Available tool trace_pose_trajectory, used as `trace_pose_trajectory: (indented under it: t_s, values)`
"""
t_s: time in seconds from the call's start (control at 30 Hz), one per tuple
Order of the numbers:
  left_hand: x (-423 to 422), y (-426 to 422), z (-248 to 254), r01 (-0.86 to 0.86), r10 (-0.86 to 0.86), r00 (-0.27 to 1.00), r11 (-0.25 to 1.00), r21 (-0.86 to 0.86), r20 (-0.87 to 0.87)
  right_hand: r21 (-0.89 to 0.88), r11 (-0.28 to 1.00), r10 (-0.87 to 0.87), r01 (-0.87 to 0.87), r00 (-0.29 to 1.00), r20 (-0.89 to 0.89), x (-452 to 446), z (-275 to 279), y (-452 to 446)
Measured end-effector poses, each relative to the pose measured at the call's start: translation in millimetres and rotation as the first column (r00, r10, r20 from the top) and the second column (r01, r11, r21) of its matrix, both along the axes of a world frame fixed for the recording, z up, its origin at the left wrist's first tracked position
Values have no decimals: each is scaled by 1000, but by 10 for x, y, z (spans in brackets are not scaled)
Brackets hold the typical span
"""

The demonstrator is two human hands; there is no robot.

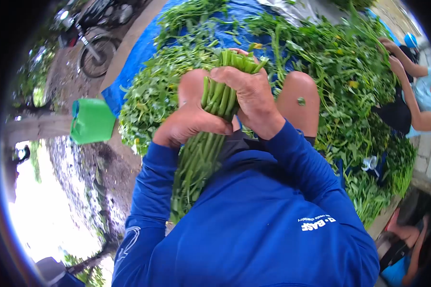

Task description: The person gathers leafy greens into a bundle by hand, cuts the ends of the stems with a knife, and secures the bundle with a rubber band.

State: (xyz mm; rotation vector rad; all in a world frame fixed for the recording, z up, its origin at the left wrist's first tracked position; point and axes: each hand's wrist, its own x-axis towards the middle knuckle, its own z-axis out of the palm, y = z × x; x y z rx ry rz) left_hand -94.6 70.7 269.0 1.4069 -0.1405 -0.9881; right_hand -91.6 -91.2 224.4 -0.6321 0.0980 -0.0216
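A bundle of long green leafy stems (201, 155), which look like water spinach, is held in front of my body, cut ends away from me and leaves hanging toward my left side. My left hand (192, 125) is closed around the middle of the stems, thumb across them. Nearer the cut ends, my right hand (252, 90) is wrapped round the same bundle. Its far fingertips are partly hidden behind the stems. Both hands are over my lap, between my bare knees.
Heaps of loose greens (340, 86) lie around my knees on a blue tarp (129, 71). A green plastic container (95, 122) stands at the left, with a motorcycle (96, 55) behind it. At the right, one person's hands (392, 52) reach into the greens; another person (402, 244) sits lower right.
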Motion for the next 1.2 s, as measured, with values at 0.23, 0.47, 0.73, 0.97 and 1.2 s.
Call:
trace_pose_trajectory:
  t_s: [0.23, 0.47, 0.73, 0.97, 1.2]
  values:
    - [20, 498, -236, -220, 196, 961, 970, -104, -196, -613, 761, -69, 212, 966, 248, 76, -51, -463]
    - [37, 316, -427, -180, 141, 958, 973, -143, -250, -691, 110, 448, 714, 585, 676, -37, -6, -610]
    - [56, 306, -406, -172, 126, 961, 969, -179, -245, -721, -93, 192, 687, 722, 664, 336, 365, -1304]
    - [1, 68, -366, -117, 92, 968, 989, -96, -233, -662, -86, 695, 744, 521, 495, 248, 547, -1222]
    - [-51, -78, -283, -8, 1, 996, 997, -75, -85, -934, -326, 634, 148, 767, -99, 553, 717, -1183]
